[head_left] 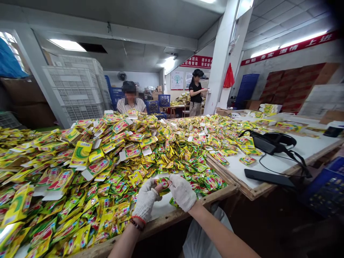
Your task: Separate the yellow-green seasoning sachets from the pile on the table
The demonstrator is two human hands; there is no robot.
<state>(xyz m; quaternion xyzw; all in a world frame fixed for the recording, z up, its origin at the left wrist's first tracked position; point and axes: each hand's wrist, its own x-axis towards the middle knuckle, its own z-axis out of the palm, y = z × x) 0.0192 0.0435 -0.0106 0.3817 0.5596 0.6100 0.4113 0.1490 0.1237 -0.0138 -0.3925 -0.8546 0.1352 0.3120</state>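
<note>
Both my hands wear white knit gloves and meet over the near edge of the wooden-rimmed table (233, 189). My left hand (146, 200) and my right hand (183, 191) pinch the same small green and yellow sachet (164, 182) between their fingertips, holding it just above the table. A huge heap of like sachets (107, 168) and flat yellow cartons (80, 153) covers the table in front of and to the left of my hands.
A black bag with straps (271, 141) and a flat black device (268, 177) lie on the white tabletop at right. Across the table sits a person in a striped shirt (130, 104); another person (196, 94) stands by a white pillar (221, 61). White crates (77, 89) are stacked behind.
</note>
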